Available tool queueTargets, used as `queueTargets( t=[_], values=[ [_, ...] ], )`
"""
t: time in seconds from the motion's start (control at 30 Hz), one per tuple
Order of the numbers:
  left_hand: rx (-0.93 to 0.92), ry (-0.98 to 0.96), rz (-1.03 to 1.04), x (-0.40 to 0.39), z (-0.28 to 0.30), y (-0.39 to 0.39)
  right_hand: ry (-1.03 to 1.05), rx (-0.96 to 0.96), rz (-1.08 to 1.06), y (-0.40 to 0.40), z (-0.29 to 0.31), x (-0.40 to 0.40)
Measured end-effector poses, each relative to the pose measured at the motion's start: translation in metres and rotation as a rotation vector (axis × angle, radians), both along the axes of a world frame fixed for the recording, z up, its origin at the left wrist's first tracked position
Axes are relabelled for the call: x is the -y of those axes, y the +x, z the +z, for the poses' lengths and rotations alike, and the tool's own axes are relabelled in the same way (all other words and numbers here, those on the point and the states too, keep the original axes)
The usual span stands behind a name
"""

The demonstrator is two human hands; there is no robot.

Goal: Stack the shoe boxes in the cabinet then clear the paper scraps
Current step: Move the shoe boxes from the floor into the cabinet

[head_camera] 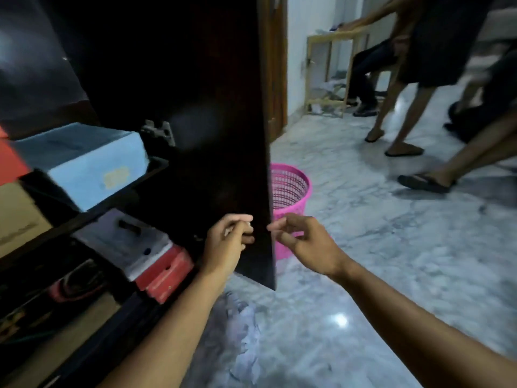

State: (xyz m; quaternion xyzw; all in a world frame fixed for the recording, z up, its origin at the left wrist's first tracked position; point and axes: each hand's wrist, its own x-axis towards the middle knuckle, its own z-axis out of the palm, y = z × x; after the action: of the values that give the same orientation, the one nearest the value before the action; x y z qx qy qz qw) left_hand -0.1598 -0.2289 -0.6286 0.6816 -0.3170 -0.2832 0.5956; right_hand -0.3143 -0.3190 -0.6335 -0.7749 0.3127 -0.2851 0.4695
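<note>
The dark cabinet door point(209, 135) stands open in front of me. My left hand point(228, 242) is at the door's inner face, its fingers curled, with nothing visibly held. My right hand point(299, 242) is just past the door's outer edge, fingers loosely bent, thumb and forefinger tips at the edge. A light blue shoe box point(84, 163) sits on an upper shelf beside a red box point(11, 161) and a brown box point(16, 217). Below, a grey box point(126, 242) lies on top of red boxes point(165, 275). Crumpled paper scraps point(240, 331) lie on the floor by the cabinet's foot.
A pink mesh waste basket point(291, 197) stands on the marble floor point(391, 261) behind the door. Other people's legs in sandals point(402, 130) are at the right rear. A wooden frame point(327, 74) stands by the far wall.
</note>
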Motion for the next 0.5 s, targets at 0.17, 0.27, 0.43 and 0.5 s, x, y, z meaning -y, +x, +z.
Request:
queueTargets(
  t=[0.17, 0.27, 0.43, 0.5],
  values=[
    [-0.011, 0.123, -0.336, 0.062, -0.063, -0.116, 0.104, -0.063, -0.363, -0.158, -0.058, 0.028],
    [-0.012, 0.264, -0.550, 0.096, -0.102, -0.192, 0.177, -0.098, -0.567, -0.250, -0.094, 0.035],
    [-0.006, 0.458, -0.851, 0.127, -0.146, -0.319, 0.190, -0.145, -0.947, -0.389, -0.139, 0.021],
    [-0.010, 0.537, -0.960, 0.134, -0.160, -0.364, 0.162, -0.186, -1.144, -0.437, -0.151, 0.013]
  ],
)
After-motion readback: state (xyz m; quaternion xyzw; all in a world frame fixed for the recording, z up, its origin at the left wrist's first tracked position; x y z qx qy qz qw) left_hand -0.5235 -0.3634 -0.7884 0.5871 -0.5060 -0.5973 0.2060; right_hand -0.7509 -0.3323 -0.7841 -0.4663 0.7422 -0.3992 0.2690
